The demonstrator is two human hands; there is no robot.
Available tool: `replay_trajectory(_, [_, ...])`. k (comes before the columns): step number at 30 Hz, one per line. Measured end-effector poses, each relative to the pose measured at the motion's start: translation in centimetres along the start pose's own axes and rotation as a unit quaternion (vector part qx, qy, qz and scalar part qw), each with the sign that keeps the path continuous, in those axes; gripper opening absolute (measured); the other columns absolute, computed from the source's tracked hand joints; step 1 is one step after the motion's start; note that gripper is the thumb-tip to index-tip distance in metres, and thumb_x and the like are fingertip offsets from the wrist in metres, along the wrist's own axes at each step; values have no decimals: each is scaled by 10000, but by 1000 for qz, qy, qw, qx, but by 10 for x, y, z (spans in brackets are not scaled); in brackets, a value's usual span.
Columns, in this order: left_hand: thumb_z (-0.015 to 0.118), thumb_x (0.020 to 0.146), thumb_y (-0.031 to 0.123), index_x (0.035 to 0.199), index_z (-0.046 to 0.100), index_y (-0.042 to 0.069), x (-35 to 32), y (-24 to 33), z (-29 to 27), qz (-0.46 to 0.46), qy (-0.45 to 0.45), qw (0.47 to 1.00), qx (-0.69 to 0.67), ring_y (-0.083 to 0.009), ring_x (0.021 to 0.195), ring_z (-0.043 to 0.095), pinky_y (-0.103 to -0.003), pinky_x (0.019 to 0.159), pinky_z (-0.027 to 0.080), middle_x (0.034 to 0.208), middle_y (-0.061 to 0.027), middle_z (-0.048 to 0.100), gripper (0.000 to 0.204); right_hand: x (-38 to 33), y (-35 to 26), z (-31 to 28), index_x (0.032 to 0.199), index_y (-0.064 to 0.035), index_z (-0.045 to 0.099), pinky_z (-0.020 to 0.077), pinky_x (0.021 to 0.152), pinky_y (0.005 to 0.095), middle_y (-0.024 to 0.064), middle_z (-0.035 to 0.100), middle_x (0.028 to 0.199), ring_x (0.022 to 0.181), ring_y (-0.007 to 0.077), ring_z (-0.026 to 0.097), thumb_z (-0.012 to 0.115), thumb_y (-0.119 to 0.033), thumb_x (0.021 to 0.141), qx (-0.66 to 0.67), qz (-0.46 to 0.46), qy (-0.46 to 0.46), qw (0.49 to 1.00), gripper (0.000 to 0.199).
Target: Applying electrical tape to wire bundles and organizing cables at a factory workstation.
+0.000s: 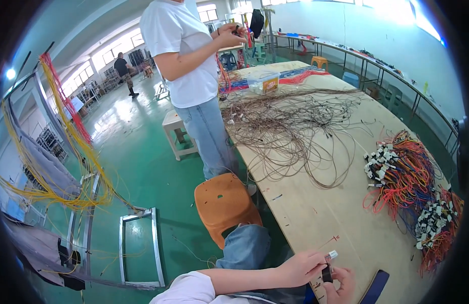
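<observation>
Near the front edge of the table, my left hand [301, 268] reaches in with its fingers pinched on a small white plug connector [332, 254]. Just below the connector is a short black piece [326, 274], perhaps tape or a sleeve; its kind is not clear. The thumb and forefinger of my right hand [341, 287] close against this black piece. Any wires between the hands are too small to make out. Beside my right hand lies a flat dark blue object [375, 287], shaped like a phone.
Brown wires [305, 121] spread over the table [315, 207]. Bundles of coloured wires [406, 172] with white connectors lie at right. A clear plastic box [264, 82] stands farther back. An orange stool [224, 202] is left of the table; a standing person [186, 55] works beyond it.
</observation>
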State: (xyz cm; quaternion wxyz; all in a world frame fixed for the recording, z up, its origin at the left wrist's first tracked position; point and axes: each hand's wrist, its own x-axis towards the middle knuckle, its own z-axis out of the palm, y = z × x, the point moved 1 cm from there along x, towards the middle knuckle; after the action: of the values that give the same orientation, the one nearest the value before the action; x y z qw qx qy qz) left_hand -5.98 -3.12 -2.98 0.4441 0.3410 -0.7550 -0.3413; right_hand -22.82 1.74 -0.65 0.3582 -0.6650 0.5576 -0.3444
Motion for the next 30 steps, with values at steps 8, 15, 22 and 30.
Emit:
replay_trajectory(8, [524,779,30,777,451,15,3,-1,11,23,34,995,-95,-295,710,469,-342,616,399,737,-122,457,75,21,-4,-21,1013,-29,543,426,714,361,162,560,855,802,320,532,589,-160,763,-182,-36,-37,982,286])
replay_trajectory(15, [531,775,27,769,453,14,-7,-1,23,-12,33,993,-117,-239,680,486,-307,597,398,698,-93,458,79,18,4,-17,784,-23,563,415,535,365,129,543,632,588,285,532,590,-121,751,-160,-73,-28,984,107])
replay_trajectory(22, [505,831,116,715,514,64,15,-30,46,-388,-54,870,-299,-57,566,456,-196,502,379,629,19,507,127,37,68,-41,669,-23,553,420,462,253,52,556,568,494,106,532,546,-145,735,91,284,-222,928,140])
replay_trajectory(30, [478,869,122,881,469,-1,30,-52,37,-438,-62,843,-306,-138,667,600,-220,541,474,796,-104,594,124,69,56,-33,748,-12,547,426,460,230,31,538,596,499,102,541,531,-145,822,205,370,-216,880,153])
